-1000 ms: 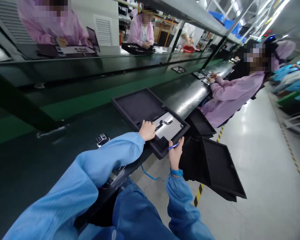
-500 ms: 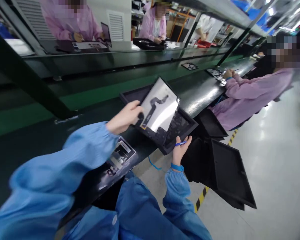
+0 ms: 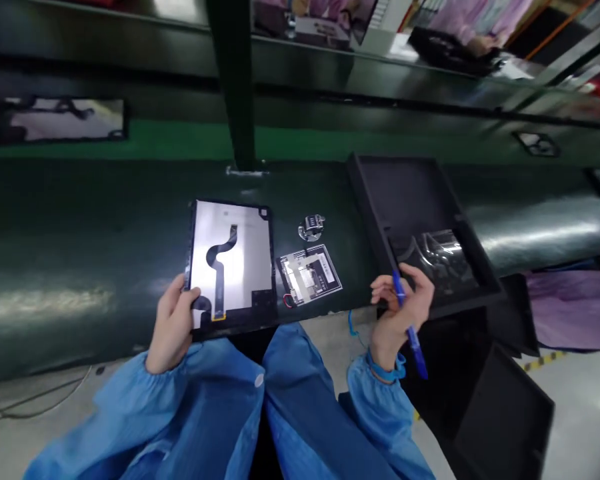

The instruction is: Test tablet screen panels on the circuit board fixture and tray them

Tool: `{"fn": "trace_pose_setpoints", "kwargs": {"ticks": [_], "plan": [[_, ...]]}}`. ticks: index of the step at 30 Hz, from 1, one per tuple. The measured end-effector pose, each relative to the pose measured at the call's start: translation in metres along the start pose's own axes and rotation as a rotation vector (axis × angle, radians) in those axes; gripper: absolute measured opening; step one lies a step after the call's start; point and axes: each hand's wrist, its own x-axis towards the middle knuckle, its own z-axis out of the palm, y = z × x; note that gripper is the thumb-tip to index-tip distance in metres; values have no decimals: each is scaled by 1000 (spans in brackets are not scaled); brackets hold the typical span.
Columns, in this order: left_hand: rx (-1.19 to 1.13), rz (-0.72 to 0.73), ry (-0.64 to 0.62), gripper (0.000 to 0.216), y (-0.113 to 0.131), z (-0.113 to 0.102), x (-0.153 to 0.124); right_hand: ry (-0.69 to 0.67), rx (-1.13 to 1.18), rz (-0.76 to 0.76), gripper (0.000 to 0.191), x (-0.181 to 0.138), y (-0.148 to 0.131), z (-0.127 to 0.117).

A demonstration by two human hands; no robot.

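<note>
My left hand (image 3: 173, 327) grips the lower left edge of a flat tablet display panel (image 3: 230, 257), which has a silver back and a black ribbon cable across it. The panel lies on the dark green bench. My right hand (image 3: 400, 310) holds a blue pen (image 3: 410, 340) between its fingers, beside a black foam tray (image 3: 405, 193). A clear plastic insert (image 3: 443, 260) sits in the tray's near part. Between the hands lie a small labelled circuit card (image 3: 309, 275) and a small metal fitting (image 3: 311, 228).
Black foam lids (image 3: 505, 420) stand by the bench at lower right, near a co-worker's lilac coat (image 3: 570, 310). A dark post (image 3: 235, 80) rises behind the bench. Across the line, a co-worker's hand rests at another black tray (image 3: 450, 50). A blue cord (image 3: 353, 327) hangs below the bench edge.
My left hand has brought the panel out of the tray and down flat on the bench, left of the tray. The view has swung round to face the bench squarely. The pen stays in my right hand.
</note>
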Motion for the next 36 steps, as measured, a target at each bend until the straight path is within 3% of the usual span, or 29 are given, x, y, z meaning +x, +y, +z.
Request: {"fn": "trace_pose_setpoints", "kwargs": {"ticks": [3, 8, 12, 18, 23, 28, 33, 36], "plan": [[187, 127, -58, 33, -19, -7, 2, -258, 87, 64, 13, -23, -15, 34], [453, 637, -5, 70, -27, -14, 7, -657, 51, 223, 29, -56, -26, 81], [574, 747, 58, 62, -27, -14, 17, -968, -8, 293, 30, -80, -19, 115], [627, 725, 15, 56, -31, -14, 22, -970, -214, 7, 40, -99, 2, 128], [621, 742, -3, 53, -29, -15, 21, -1004, -288, -25, 37, -98, 1, 129], [630, 713, -19, 53, -27, -15, 20, -976, -213, 4, 37, -100, 0, 128], [700, 711, -61, 48, -27, -12, 21, -777, -109, 98, 31, -68, -12, 126], [768, 719, -79, 47, -26, -9, 22, -839, -83, 57, 11, -32, -19, 142]]}}
